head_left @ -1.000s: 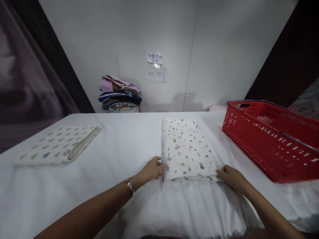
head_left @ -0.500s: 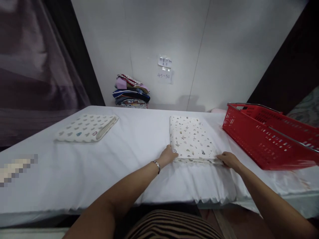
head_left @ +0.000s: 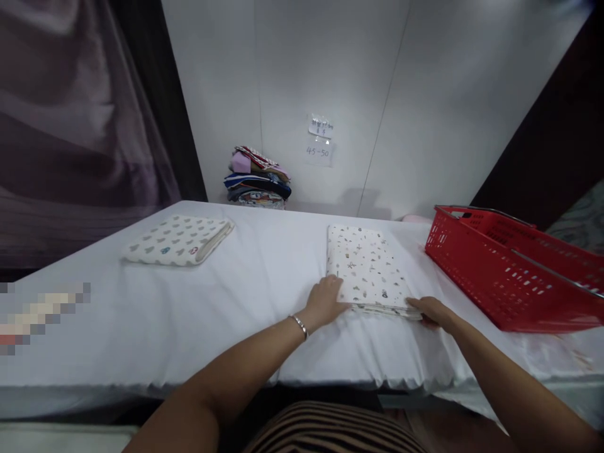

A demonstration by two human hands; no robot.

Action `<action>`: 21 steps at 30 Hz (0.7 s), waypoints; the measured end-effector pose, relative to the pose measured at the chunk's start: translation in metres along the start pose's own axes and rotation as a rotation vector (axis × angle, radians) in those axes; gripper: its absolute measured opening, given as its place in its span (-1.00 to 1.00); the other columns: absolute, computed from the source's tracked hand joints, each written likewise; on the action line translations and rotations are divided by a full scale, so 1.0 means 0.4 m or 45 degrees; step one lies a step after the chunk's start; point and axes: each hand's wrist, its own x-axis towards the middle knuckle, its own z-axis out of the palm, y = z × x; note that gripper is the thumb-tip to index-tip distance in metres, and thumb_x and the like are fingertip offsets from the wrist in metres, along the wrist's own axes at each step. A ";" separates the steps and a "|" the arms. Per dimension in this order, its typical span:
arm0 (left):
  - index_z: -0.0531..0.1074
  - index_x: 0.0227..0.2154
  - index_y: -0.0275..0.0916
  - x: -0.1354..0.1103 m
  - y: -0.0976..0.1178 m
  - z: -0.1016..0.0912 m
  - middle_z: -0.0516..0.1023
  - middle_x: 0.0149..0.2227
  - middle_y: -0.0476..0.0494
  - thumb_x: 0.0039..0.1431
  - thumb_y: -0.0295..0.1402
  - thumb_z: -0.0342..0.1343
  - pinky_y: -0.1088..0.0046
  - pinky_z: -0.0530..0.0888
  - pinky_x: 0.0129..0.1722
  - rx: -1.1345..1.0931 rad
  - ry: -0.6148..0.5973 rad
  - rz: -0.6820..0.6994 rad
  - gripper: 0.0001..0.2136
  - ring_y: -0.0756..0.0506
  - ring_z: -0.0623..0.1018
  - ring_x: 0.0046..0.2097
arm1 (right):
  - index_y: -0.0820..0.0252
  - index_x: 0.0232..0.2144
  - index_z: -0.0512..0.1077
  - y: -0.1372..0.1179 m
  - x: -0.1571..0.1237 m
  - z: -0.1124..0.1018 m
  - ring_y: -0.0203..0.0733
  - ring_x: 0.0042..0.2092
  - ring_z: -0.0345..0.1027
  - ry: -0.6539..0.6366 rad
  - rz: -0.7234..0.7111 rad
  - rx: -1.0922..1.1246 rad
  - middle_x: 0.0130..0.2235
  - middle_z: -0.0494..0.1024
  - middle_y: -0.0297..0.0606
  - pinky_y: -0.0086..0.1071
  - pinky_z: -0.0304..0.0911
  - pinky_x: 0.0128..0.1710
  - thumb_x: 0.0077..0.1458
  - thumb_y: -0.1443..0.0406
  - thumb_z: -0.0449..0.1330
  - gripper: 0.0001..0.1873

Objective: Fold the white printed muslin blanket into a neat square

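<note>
A folded white cloth with small printed figures lies on the white-covered table, a little right of centre. My left hand grips its near left corner, fingers curled over the edge. My right hand holds the near right corner, fingers tucked under the cloth's edge. A bracelet sits on my left wrist.
A second folded cloth with a grey pattern lies at the far left of the table. A red plastic basket stands at the right. A stack of folded clothes rests against the back wall under two paper notes.
The view has pulled back from the table and shifted. Both hands have stayed at the cloth's near corners; the left hand now lies further onto its corner.
</note>
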 end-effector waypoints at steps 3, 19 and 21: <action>0.26 0.02 -0.19 0.000 0.007 0.018 0.21 0.17 -0.24 0.09 -0.26 0.12 0.18 0.21 0.08 0.206 -0.055 0.283 -0.59 -0.25 0.21 0.18 | 0.15 -0.72 0.14 -0.012 -0.011 0.000 -0.35 -0.67 0.08 -0.108 0.140 0.074 -0.74 0.18 -0.32 -0.45 0.07 -0.68 0.07 0.08 0.08 -0.55; 0.46 -0.28 -0.15 -0.003 -0.226 -0.171 0.53 -0.16 -0.15 0.07 -0.61 -0.08 0.21 0.18 0.10 0.378 -0.008 0.355 -0.70 -0.15 0.41 -0.01 | 0.23 -0.31 0.45 -0.141 -0.230 0.222 -0.26 -0.42 0.46 -0.784 0.141 1.375 -0.37 0.58 -0.24 -0.49 0.37 -0.39 0.02 0.22 0.22 -0.80; 0.43 -0.10 -0.11 -0.052 -0.244 -0.173 0.46 0.03 -0.14 -0.04 -0.65 -0.07 0.15 0.09 0.18 0.356 0.026 0.301 -0.54 -0.17 0.33 0.13 | 0.20 -0.27 0.47 -0.190 -0.278 0.302 -0.27 -0.41 0.47 -0.864 0.150 1.463 -0.35 0.60 -0.28 -0.50 0.36 -0.41 0.04 0.22 0.20 -0.79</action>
